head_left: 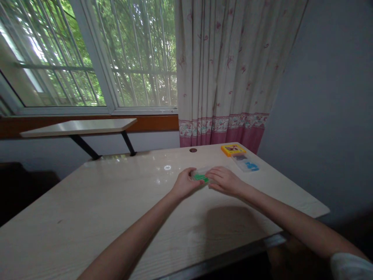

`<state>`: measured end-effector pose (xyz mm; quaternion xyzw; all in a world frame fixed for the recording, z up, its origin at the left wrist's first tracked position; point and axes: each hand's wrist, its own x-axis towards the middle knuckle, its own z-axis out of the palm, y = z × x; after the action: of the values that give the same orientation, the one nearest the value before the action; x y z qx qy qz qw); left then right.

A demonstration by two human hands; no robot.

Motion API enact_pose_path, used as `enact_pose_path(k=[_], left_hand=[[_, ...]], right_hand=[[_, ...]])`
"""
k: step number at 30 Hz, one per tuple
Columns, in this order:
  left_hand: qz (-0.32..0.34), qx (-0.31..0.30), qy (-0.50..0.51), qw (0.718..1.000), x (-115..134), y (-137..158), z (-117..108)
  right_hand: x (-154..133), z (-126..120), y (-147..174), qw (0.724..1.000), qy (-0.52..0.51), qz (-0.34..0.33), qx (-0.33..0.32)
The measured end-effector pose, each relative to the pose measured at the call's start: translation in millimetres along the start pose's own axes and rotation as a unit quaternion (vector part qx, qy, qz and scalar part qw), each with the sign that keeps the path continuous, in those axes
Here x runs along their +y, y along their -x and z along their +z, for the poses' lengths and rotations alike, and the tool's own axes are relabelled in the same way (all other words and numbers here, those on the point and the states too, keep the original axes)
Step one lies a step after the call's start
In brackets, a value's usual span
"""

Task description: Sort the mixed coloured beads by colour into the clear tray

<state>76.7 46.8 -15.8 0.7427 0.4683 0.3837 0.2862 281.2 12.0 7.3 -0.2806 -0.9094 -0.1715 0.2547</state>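
A clear plastic box (199,171) with green pieces (200,177) inside is held just above the table, near its middle. My left hand (185,184) grips the left end, thumb at the far side and fingers underneath. Across the right end lies my right hand (222,179), its fingers bent over the top of the box and partly hiding it. Whether the lid is on or lifted cannot be made out.
Beyond my right hand, a second clear box (246,163) with blue and dark pieces lies beside a yellow box (233,149) with a printed picture. The pale table (122,217) has a round cable hole (193,150) at the back. A raised shelf (84,126) stands at the back left, and a curtain (221,77) hangs behind.
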Motion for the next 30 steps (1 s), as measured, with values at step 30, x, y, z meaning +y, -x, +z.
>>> enact_pose_path(k=[30], left_hand=[[0.192,-0.057,-0.067,0.977,-0.9,43.7,-35.7]], right_hand=[[81.7,-63.6,189.2,0.945,0.08,0.292,-0.121]])
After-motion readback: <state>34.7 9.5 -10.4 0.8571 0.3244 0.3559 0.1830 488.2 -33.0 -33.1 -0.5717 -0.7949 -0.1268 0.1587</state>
